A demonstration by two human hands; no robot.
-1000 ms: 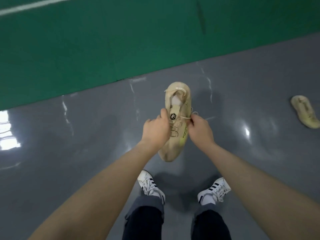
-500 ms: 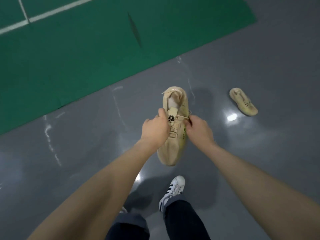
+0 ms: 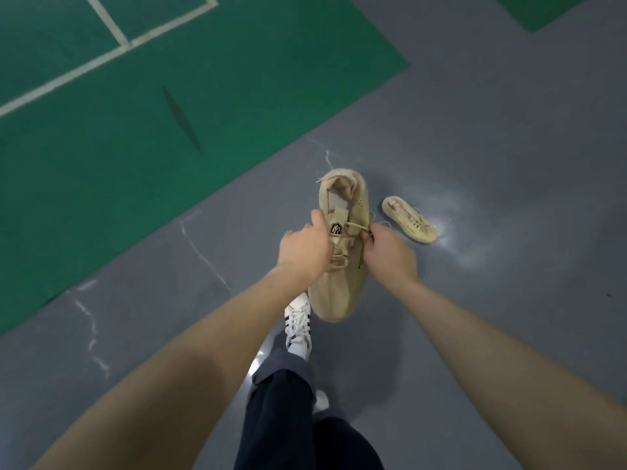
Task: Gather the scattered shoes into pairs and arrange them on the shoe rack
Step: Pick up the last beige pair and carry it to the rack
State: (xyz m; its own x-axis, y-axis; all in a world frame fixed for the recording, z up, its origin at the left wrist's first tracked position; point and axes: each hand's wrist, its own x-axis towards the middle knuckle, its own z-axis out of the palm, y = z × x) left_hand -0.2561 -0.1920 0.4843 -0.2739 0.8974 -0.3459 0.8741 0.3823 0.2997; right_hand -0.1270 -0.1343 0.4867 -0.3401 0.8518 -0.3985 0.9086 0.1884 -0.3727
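Note:
A beige knit sneaker (image 3: 342,293) is held in the air in front of me, toe towards me and heel away. My left hand (image 3: 303,251) grips its left side by the tongue. My right hand (image 3: 390,251) pinches a lace at the shoe's right side. The matching beige sneaker (image 3: 409,223) lies on the grey floor just right of the held one, beyond my right hand. No shoe rack is in view.
The grey floor (image 3: 492,164) is glossy with light glare. A green court mat (image 3: 135,130) with white lines covers the upper left. My own white striped sneaker (image 3: 298,322) and dark trousers (image 3: 288,418) are below the held shoe.
The view has turned and moved towards the second beige sneaker, which now lies close beside the held shoe. My hands keep the same hold. My feet have stepped forward.

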